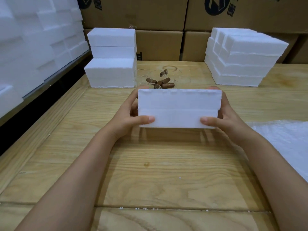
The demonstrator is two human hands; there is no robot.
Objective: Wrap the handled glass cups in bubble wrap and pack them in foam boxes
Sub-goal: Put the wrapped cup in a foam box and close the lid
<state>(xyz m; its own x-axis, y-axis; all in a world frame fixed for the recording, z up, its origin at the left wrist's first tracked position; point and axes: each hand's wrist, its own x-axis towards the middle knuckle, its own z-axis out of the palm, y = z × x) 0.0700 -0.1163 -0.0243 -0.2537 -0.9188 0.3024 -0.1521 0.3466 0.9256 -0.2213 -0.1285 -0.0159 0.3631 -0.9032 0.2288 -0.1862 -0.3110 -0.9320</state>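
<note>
A white foam box (179, 108) is held above the wooden table (150, 172), closed, with a seam across its near face. My left hand (131, 114) grips its left end, thumb on the near face and fingers behind. My right hand (221, 114) grips the right end the same way. Beyond the box lie several clear glass cups with brown handles (162, 81), hard to make out. A sheet of bubble wrap (283, 139) lies on the table at the right.
Foam boxes are stacked at the back left (110, 59) and back right (241, 59). Cardboard cartons (158, 45) line the rear. A wall of foam pieces (33, 39) stands on the left beside a dark gap.
</note>
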